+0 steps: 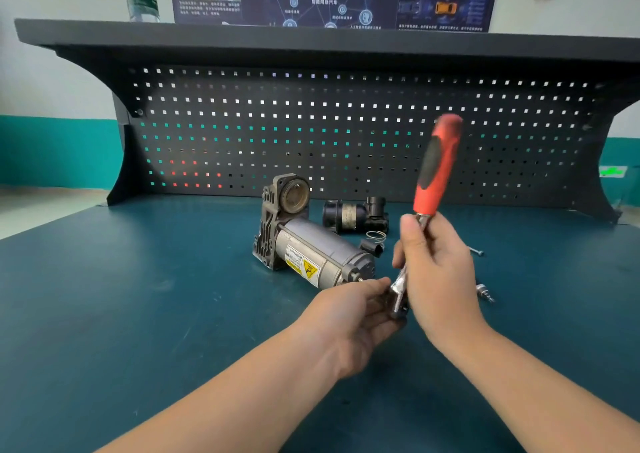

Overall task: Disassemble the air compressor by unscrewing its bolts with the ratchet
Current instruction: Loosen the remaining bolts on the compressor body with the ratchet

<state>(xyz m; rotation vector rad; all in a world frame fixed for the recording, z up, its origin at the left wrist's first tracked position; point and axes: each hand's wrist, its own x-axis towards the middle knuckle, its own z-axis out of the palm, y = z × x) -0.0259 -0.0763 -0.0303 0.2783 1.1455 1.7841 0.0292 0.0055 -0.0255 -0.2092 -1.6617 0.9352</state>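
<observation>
Item 1: air compressor [304, 244]. Lies on its side on the workbench [138, 296], roughly mid-bench, in front of the pegboard [346, 123]. Grey metal motor cylinder with a yellow warning label; a ribbed cast head with a round open port stands at its far end. Judged heavy, rigid and unlikely to shift under light force; the smooth cylinder looks liable to roll, so the ribbed casting is the better place to brace it.

Item 2: ratchet [434, 175]. Held in the air just to the near right of the compressor, not touching it. Red and black handle points up, blurred; chrome shank and head point down. The handle looks grippy, the chrome slippery.

Item 3: right hand [436, 272]. Fingers wrapped round the ratchet's chrome shank below the handle.

Item 4: left hand [356, 310]. Fingertips pinch the ratchet's head or its socket; which part exactly cannot be told.

Item 5: removed parts. A black cylinder part [353, 215] lies behind the compressor; a wire spring [376, 236] and a small black cap [372, 248] lie beside it; 1 bolt [476, 251] and 1 small metal fitting [485, 293] lie well to the right of the compressor.
</observation>
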